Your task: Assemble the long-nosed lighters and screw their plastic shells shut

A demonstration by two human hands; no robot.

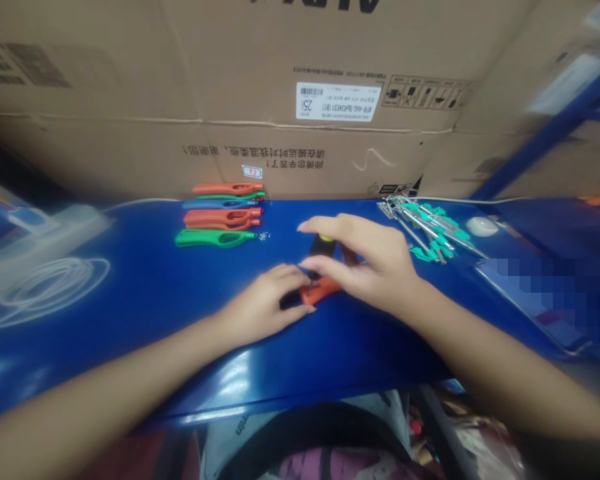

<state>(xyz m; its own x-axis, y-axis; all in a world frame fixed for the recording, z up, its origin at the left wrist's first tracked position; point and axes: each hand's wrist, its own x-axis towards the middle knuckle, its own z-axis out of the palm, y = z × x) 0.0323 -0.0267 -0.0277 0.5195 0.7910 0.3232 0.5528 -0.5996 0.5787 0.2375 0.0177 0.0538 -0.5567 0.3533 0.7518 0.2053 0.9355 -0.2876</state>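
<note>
My left hand (267, 303) is closed on the near end of an orange lighter handle (320, 291), holding it against the blue tabletop. In my right hand (370, 260) is a short screwdriver (323, 249) with a black and yellow handle, upright over the orange piece; its tip is hard to make out. My right palm and wrist hide the far end of the orange handle. To the upper left lie several similar handles: a green handle (210, 238), orange handles (220, 217) and a blue handle (217, 204). Small screws (264, 236) lie beside the green one.
On the right are several metal lighter rods with teal parts (430, 230), a white round object (481, 227) and a phone-like flat object (530, 303). A coiled white cable (55, 290) lies left. A large cardboard box (260, 100) stands behind the blue table (220, 373).
</note>
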